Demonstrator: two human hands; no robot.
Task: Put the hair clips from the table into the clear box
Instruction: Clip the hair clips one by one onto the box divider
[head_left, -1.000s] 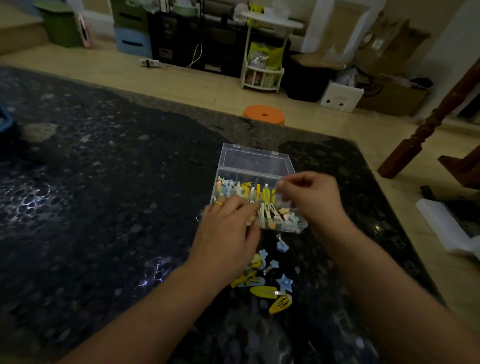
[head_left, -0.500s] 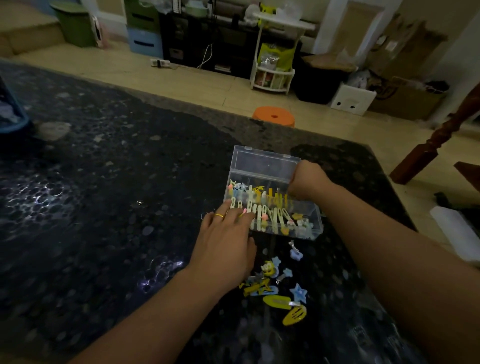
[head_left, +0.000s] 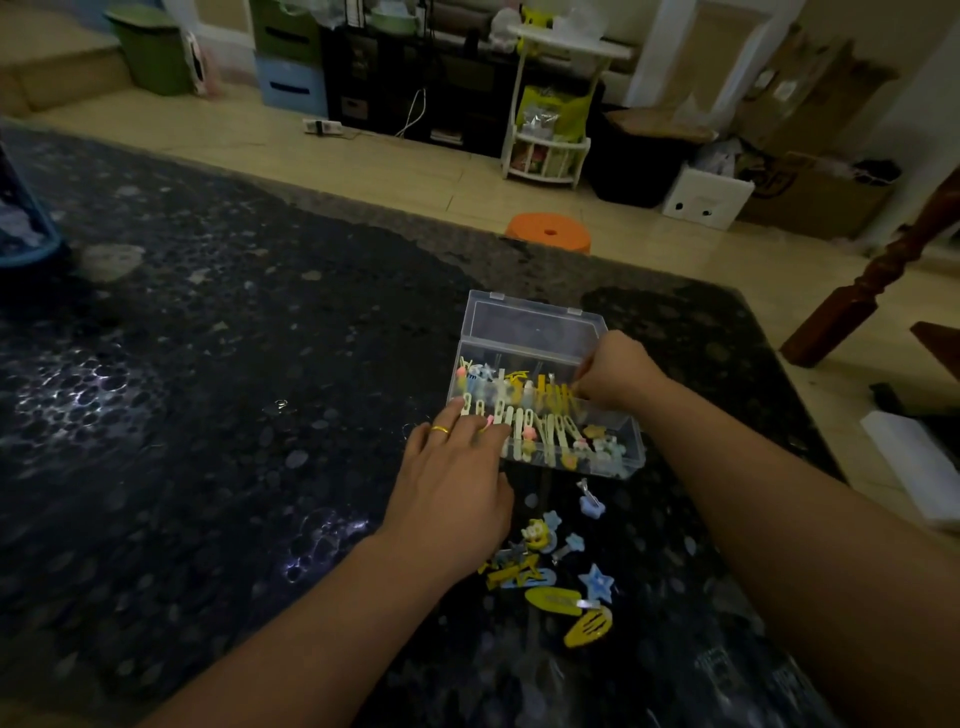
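The clear box (head_left: 535, 325) stands on the dark table (head_left: 208, 415) with its lid open toward the far side, and several hair clips in rows inside it. My left hand (head_left: 457, 483), with a gold ring, rests flat at the box's near left corner, fingertips touching its front edge. My right hand (head_left: 618, 371) reaches into the right side of the box, fingers pinched on a yellow clip (head_left: 563, 389) among the row. A pile of loose clips (head_left: 540, 561) lies just in front of the box, among them two yellow snap clips (head_left: 571, 610) and a blue star clip (head_left: 596, 581).
The table's right edge runs close to the box; beyond it is tiled floor with an orange stool (head_left: 549, 231) and a wooden post (head_left: 862, 291). A blue container (head_left: 26, 228) sits at the table's far left. Something white (head_left: 914, 467) lies on the floor at right.
My right hand moved from above the box's middle to its right side and down into the row of clips. My left hand stayed at the box's front left corner.
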